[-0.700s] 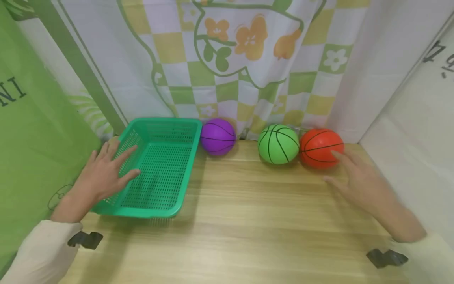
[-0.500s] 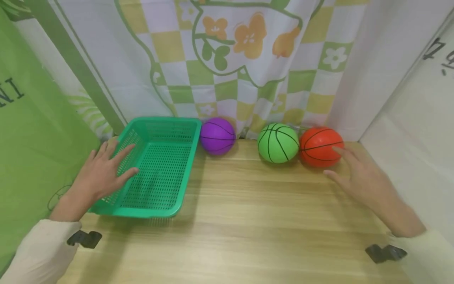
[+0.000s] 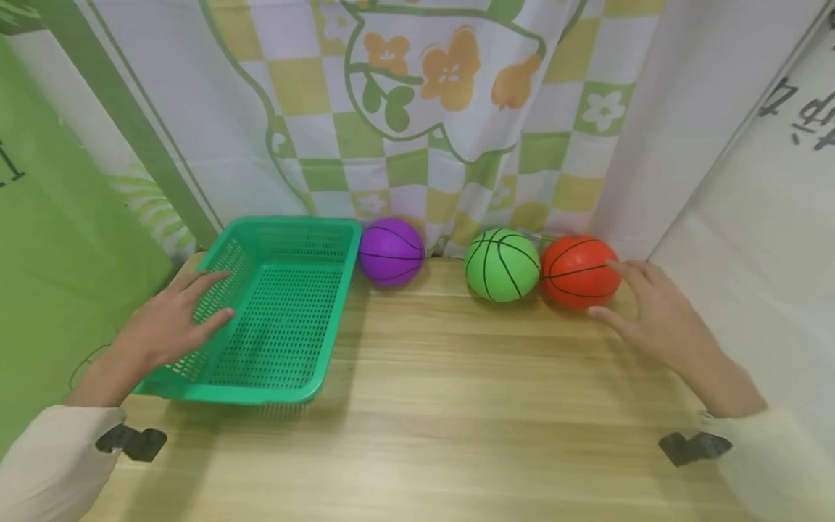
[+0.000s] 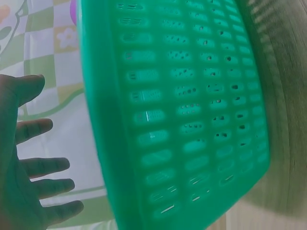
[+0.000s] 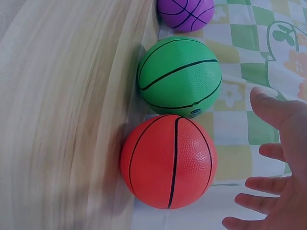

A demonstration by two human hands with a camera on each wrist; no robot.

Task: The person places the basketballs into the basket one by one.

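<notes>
A green plastic basket (image 3: 274, 312) with slotted walls stands on the left of the wooden table. Over its left rim hovers my left hand (image 3: 166, 322), fingers spread; in the left wrist view this hand (image 4: 29, 167) is apart from the basket wall (image 4: 158, 115) and holds nothing. My right hand (image 3: 668, 319) is nearest to a red toy basketball (image 3: 580, 272). The right wrist view shows a gap between that hand (image 5: 283, 177) and the red ball (image 5: 168, 163). Left of the red ball sit a green ball (image 3: 502, 265) and a purple ball (image 3: 392, 252), the purple one close beside the basket.
Behind the balls hangs a checked curtain (image 3: 450, 159) with flower prints. A green cloth (image 3: 52, 239) borders the left side, and a white sheet (image 3: 763, 239) the right. The wooden table (image 3: 424, 406) spreads out in front.
The whole head view has shifted slightly leftward. Both hands remain over nearly the same places, the right one near the red ball. Basket and balls stay put.
</notes>
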